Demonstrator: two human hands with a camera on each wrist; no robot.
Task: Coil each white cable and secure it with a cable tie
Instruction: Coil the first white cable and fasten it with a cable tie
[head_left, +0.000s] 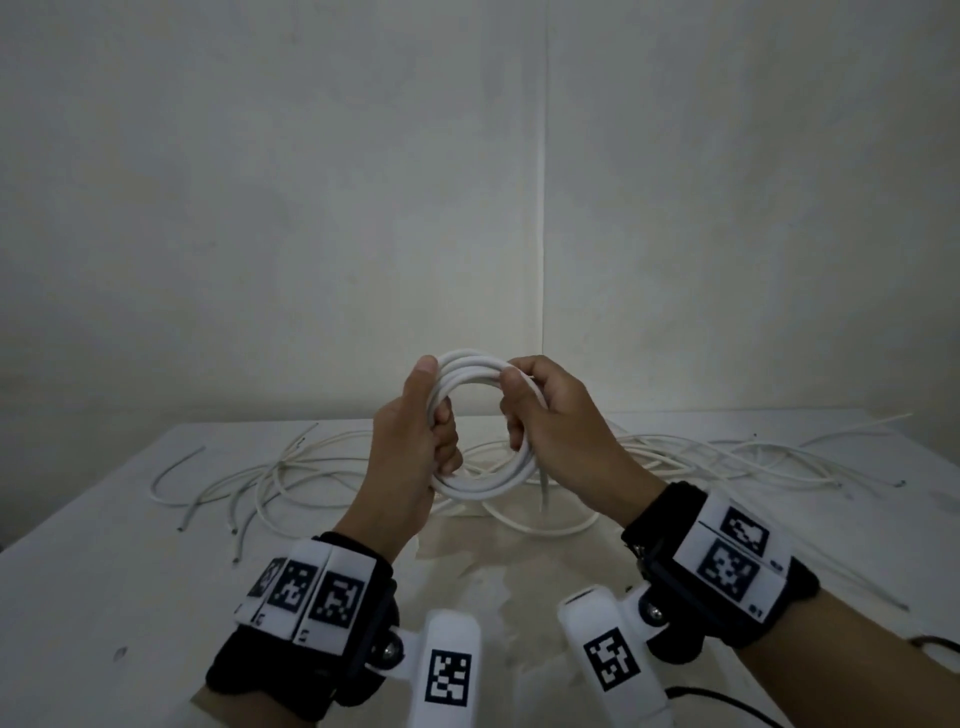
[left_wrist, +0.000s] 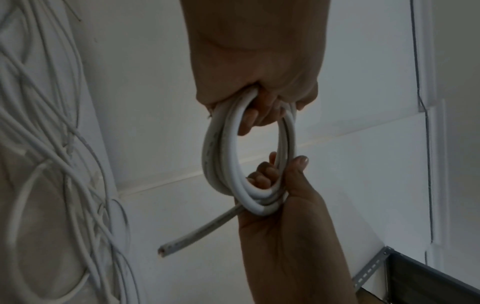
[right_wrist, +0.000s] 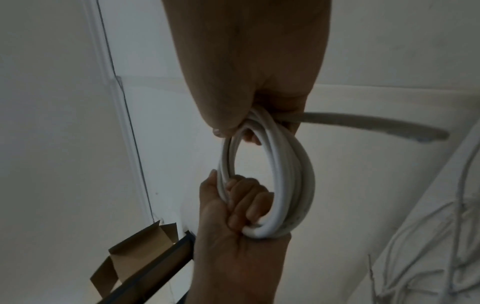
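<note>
Both hands hold one coiled white cable (head_left: 485, 423) above the tabletop (head_left: 93, 587): left hand (head_left: 415, 431) fisted around its left side, right hand (head_left: 553, 415) gripping the right side, cut end (left_wrist: 166, 250) sticking out. Loose white cables (head_left: 701, 462) sprawl behind.

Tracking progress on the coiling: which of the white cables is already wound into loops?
The thick white cable held up between the left hand and right hand; its loops form a ring, while the thinner cables lie loose and tangled on the table.
</note>
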